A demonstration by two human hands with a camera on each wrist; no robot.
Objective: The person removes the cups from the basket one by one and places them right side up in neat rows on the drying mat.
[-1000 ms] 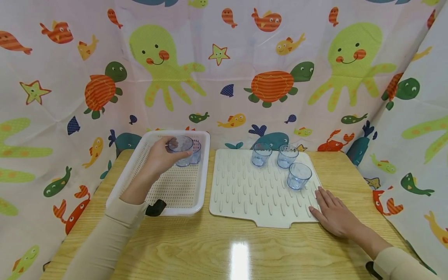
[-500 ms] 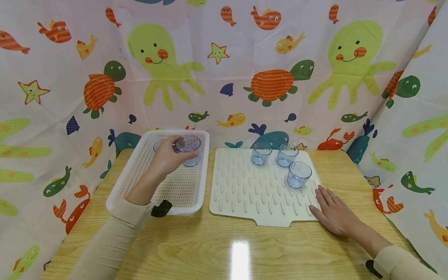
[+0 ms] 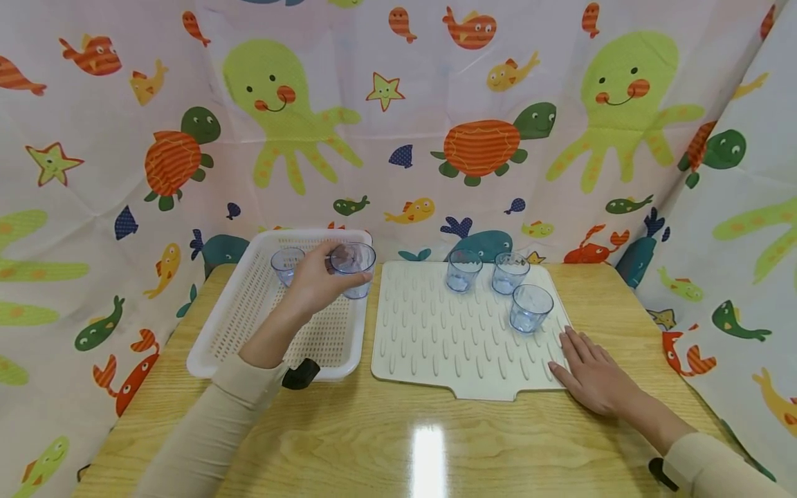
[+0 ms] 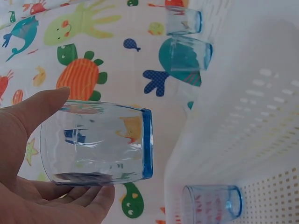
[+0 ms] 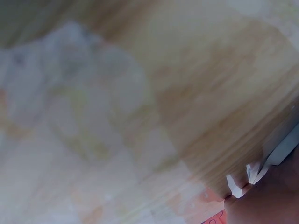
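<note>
My left hand point(image 3: 313, 280) holds a clear bluish glass point(image 3: 353, 259) above the right side of a white plastic basket point(image 3: 212, 339). In the left wrist view, the thumb and fingers grip this glass point(image 4: 98, 144) from opposite sides. Another glass point(image 3: 286, 265) is in the basket, left of my hand and partly covered by it. Whether one more stands behind the held glass I cannot tell. Three similar glasses point(image 3: 463, 271) point(image 3: 510, 274) point(image 3: 530, 309) stand on a cream ridged draining board point(image 3: 429, 339). Flat on the table, my right hand point(image 3: 594, 373) touches the board's right edge with its fingers.
The basket and board stand side by side on a wooden table point(image 3: 349, 443), with a narrow gap between them. A patterned sea-animal curtain point(image 3: 398, 187) hangs behind and along both sides. The right wrist view is mostly blurred table and curtain.
My left hand has moved the glass rightward across the basket, toward the board. The glass at the basket's left has come into sight. My right hand has stayed in place.
</note>
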